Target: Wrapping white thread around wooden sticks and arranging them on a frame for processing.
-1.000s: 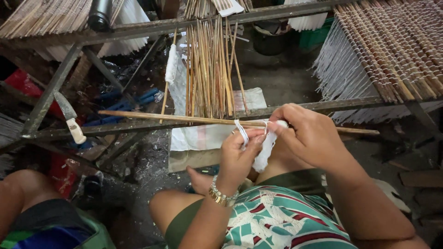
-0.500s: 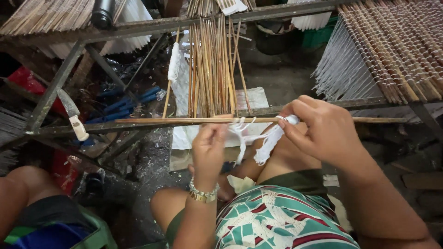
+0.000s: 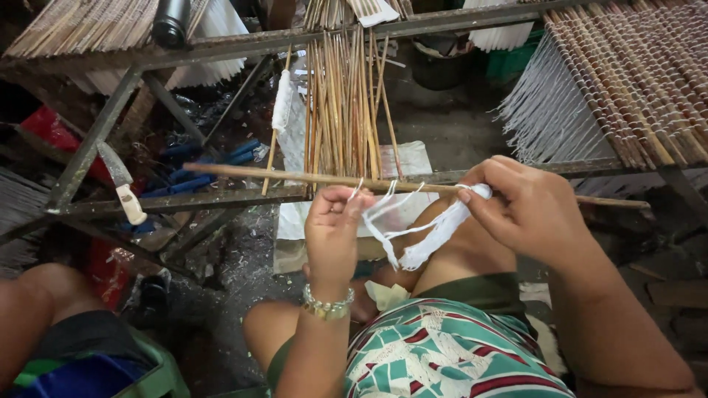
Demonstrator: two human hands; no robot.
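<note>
Right hand (image 3: pixel 535 210) closing around bundle of white strings (image 3: pixel 435 234), pressing its top end against long bamboo stick (image 3: pixel 295 175). Stick lying across metal frame (image 3: pixel 221 197), in front of person's knees. Left hand (image 3: pixel 333 228) pinching loose strand just below stick, fingers curled shut; beaded bracelet (image 3: pixel 327 305) sitting on wrist. Strand ends dangling between both hands. Upright bamboo sticks (image 3: pixel 343 96) leaning behind. Knife with pale handle (image 3: pixel 122 184) resting on frame, well left. Rack of white-tipped sticks (image 3: pixel 627 81) standing right.
</note>
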